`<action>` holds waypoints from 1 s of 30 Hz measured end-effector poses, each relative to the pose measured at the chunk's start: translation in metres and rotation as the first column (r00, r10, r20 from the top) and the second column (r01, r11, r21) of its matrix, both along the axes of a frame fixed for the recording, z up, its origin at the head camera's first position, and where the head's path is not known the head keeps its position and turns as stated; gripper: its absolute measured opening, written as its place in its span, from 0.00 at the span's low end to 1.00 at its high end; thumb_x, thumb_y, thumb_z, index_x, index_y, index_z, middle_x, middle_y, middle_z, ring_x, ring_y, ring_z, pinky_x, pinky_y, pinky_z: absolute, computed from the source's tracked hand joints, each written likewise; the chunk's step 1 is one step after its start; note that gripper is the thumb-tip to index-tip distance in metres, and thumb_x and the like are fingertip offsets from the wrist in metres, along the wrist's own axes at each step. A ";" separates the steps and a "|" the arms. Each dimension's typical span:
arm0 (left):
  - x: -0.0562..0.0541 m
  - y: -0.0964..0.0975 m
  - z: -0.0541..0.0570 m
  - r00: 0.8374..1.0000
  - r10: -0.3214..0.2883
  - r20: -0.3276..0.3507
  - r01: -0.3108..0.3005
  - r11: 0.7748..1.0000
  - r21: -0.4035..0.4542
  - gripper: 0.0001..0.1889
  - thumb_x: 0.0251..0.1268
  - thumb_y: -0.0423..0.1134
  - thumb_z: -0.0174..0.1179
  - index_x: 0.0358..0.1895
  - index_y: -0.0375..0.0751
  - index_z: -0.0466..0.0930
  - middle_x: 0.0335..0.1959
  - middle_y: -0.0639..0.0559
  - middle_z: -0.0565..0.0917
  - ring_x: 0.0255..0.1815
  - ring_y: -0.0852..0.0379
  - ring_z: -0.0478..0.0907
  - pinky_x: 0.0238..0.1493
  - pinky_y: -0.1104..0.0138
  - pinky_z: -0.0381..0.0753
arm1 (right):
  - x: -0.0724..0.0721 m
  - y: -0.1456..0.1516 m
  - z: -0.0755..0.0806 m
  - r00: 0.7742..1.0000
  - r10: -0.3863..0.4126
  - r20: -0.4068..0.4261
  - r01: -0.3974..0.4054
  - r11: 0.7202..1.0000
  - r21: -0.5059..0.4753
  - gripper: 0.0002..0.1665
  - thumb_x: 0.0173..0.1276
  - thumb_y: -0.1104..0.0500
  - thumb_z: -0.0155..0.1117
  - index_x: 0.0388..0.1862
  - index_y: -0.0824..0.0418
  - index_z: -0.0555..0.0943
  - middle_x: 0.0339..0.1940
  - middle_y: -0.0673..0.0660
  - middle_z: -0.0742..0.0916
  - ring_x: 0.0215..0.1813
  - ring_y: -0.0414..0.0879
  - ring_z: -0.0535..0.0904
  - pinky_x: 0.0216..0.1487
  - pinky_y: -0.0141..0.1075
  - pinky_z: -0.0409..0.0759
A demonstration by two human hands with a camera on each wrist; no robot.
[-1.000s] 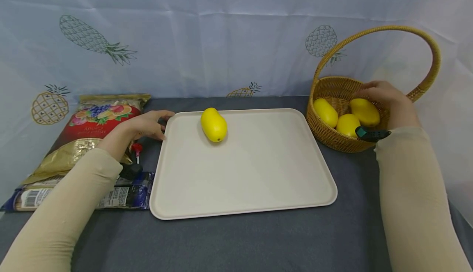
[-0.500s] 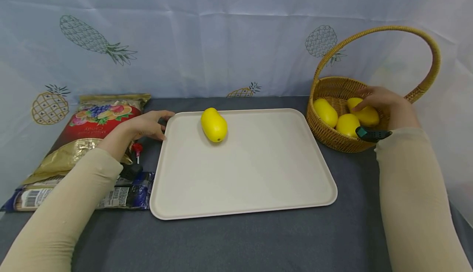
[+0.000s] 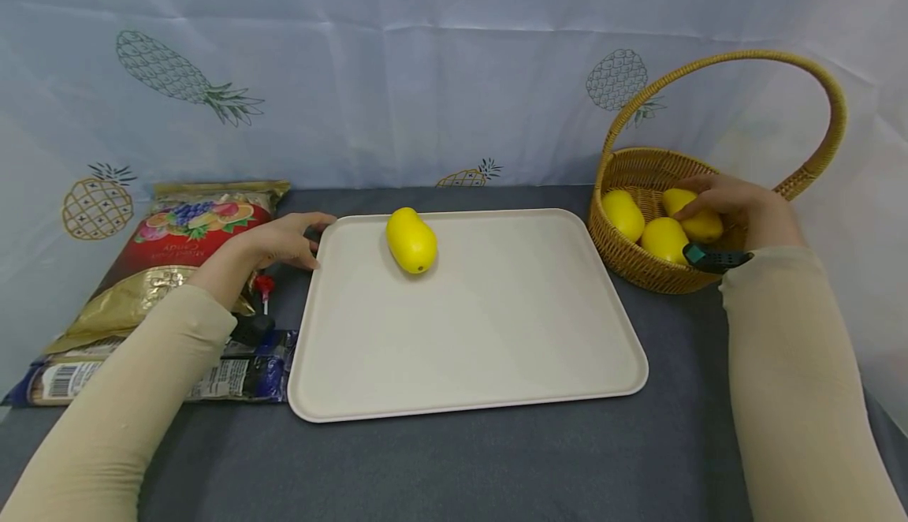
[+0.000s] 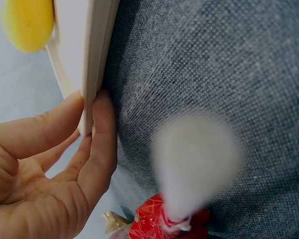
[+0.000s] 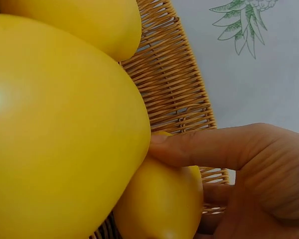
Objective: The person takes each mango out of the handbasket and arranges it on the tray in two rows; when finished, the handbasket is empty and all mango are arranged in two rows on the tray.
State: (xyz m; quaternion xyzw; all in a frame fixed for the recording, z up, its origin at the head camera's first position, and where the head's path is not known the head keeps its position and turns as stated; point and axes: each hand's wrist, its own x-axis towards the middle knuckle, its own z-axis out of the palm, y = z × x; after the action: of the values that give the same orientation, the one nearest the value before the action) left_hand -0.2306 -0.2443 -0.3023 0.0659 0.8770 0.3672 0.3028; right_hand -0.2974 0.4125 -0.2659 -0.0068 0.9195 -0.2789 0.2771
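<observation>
My left hand [image 3: 291, 240] pinches the left rim of a cream tray [image 3: 468, 348] near its far corner; in the left wrist view, thumb [image 4: 50, 124] and fingers lie on opposite sides of the edge. One smooth yellow mango [image 3: 411, 242] lies on the tray near its back edge. Inside the wicker basket [image 3: 631, 274] at the right, my right hand [image 3: 734, 199] grips another yellow mango [image 5: 162, 199], thumb on top and fingers partly hidden behind it. Two more mangoes [image 3: 623, 216] sit beside it in the basket, one looming large in the right wrist view.
The basket's tall arched handle [image 3: 752, 55] rises over my right wrist. At the left lie a red and gold candy bag [image 3: 191, 226], a blue package [image 3: 234, 372] and a red lollipop [image 3: 264, 282]. A pineapple-print cloth [image 3: 355, 96] hangs behind the dark grey tabletop [image 3: 454, 467].
My right hand has settled onto the back right mango, its thumb now across it, and that mango has shifted slightly left. The front mango has edged left too. My left hand stays put.
</observation>
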 end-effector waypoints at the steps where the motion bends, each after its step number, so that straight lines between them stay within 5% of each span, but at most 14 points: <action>1: 0.000 0.000 0.000 1.000 0.001 0.001 -0.001 1.000 0.000 0.47 0.62 0.24 0.60 0.80 0.36 0.41 0.77 0.28 0.45 0.75 0.28 0.58 0.60 0.51 0.82 | 0.000 0.000 -0.001 1.000 -0.007 0.005 0.007 1.000 -0.005 0.53 0.73 0.52 0.56 0.81 0.66 0.35 0.79 0.77 0.40 0.76 0.79 0.41 0.73 0.72 0.50; 11: 0.001 0.000 0.000 1.000 0.004 0.006 -0.004 1.000 0.002 0.47 0.62 0.23 0.60 0.80 0.36 0.40 0.77 0.28 0.45 0.76 0.28 0.57 0.61 0.50 0.82 | 0.003 -0.002 -0.001 0.997 -0.044 0.059 0.048 0.996 -0.074 0.56 0.74 0.51 0.56 0.80 0.62 0.29 0.79 0.76 0.36 0.77 0.76 0.42 0.74 0.68 0.56; 19: 0.000 0.001 0.000 1.000 0.005 0.006 -0.005 1.000 0.006 0.47 0.62 0.23 0.60 0.80 0.36 0.40 0.77 0.28 0.45 0.76 0.28 0.57 0.60 0.52 0.82 | 0.006 -0.005 0.008 0.998 -0.058 -0.039 0.058 0.998 0.005 0.55 0.74 0.47 0.54 0.80 0.66 0.31 0.77 0.79 0.46 0.69 0.71 0.55 0.67 0.62 0.68; 24: 0.000 0.000 -0.001 1.000 0.002 0.008 -0.002 1.000 0.011 0.47 0.62 0.23 0.59 0.80 0.36 0.40 0.77 0.28 0.45 0.76 0.27 0.56 0.60 0.52 0.83 | 0.005 -0.007 0.022 0.991 -0.053 -0.122 0.058 0.998 0.036 0.57 0.72 0.43 0.56 0.81 0.63 0.33 0.80 0.76 0.43 0.75 0.75 0.48 0.72 0.71 0.54; 30: -0.001 -0.001 -0.001 1.000 0.003 0.010 -0.003 1.000 0.015 0.47 0.62 0.22 0.59 0.80 0.35 0.40 0.77 0.28 0.45 0.76 0.27 0.56 0.59 0.52 0.83 | 0.003 -0.013 0.038 0.986 -0.055 -0.157 0.056 0.998 0.004 0.59 0.70 0.39 0.60 0.83 0.50 0.33 0.81 0.73 0.38 0.77 0.76 0.47 0.71 0.71 0.56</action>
State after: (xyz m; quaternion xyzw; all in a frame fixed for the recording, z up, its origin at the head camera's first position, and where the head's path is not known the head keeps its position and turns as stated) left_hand -0.2315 -0.2449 -0.3034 0.0647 0.8728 0.3744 0.3063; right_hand -0.2940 0.3999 -0.2282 -0.0020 0.9394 -0.2814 0.1959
